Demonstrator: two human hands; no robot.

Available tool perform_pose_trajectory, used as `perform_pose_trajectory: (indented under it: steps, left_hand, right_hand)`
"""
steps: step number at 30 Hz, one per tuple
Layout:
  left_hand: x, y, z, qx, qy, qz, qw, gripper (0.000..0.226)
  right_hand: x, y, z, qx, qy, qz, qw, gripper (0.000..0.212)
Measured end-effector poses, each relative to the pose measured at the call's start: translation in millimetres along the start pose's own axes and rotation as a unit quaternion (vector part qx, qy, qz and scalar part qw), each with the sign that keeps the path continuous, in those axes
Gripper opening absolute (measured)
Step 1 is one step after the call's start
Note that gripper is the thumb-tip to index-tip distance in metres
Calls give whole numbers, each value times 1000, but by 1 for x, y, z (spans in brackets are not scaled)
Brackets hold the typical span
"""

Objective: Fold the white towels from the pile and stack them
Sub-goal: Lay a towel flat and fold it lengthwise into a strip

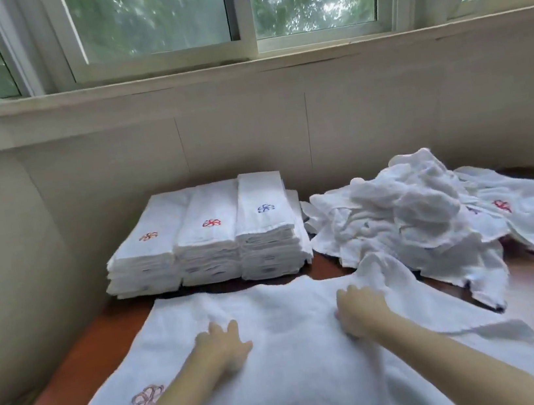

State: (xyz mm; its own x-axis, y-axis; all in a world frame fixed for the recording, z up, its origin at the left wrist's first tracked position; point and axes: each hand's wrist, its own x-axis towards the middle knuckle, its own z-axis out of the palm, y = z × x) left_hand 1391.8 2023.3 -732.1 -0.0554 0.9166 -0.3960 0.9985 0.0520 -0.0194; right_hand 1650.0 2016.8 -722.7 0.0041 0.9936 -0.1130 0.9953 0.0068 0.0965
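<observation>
Hands, left (223, 344) and right (360, 314), rest on towel (283, 306) (stacks (207, 241) behind).

sliding window (150, 16), beige wall (84, 180), reddish table (83, 348)

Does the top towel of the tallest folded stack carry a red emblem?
No, the emblem on the top towel of the tallest stack is plainly blue, not red.
</observation>
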Motion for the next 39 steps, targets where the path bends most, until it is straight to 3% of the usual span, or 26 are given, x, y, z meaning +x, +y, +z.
perform_pose_trajectory:
  steps: [6, 12, 18, 24, 27, 31, 36, 39]
  left_hand:
    - [10, -9, 0, -80, 25, -34, 996, 67]
    - [21, -15, -14, -126, 35, -74, 989, 60]
    - [33, -20, -22, -160, 54, -121, 978, 53]
    - [33, -17, -14, -164, 76, -134, 974, 52]
    - [29, -19, -7, -165, 82, -138, 973, 54]
    - [27, -22, 6, -140, 109, -134, 975, 61]
    - [24, -23, 6, -147, 104, -121, 976, 63]
    - [23, -23, 9, -142, 108, -115, 977, 64]
  right_hand:
    - [4, -1, 28, 108, -5, 71, 992, 51]
    - [25, 7, 43, 123, 37, 41, 991, 62]
    - [32, 2, 37, 147, 38, 20, 988, 58]
    - [13, 28, 44, 167, 92, 137, 972, 56]
    - [-1, 59, 41, 184, 101, 139, 968, 52]
    - [-22, 89, 41, 123, 76, 123, 982, 48]
    - [-29, 92, 23, -10, 118, 247, 962, 70]
    - [-28, 98, 27, -3, 136, 283, 949, 73]
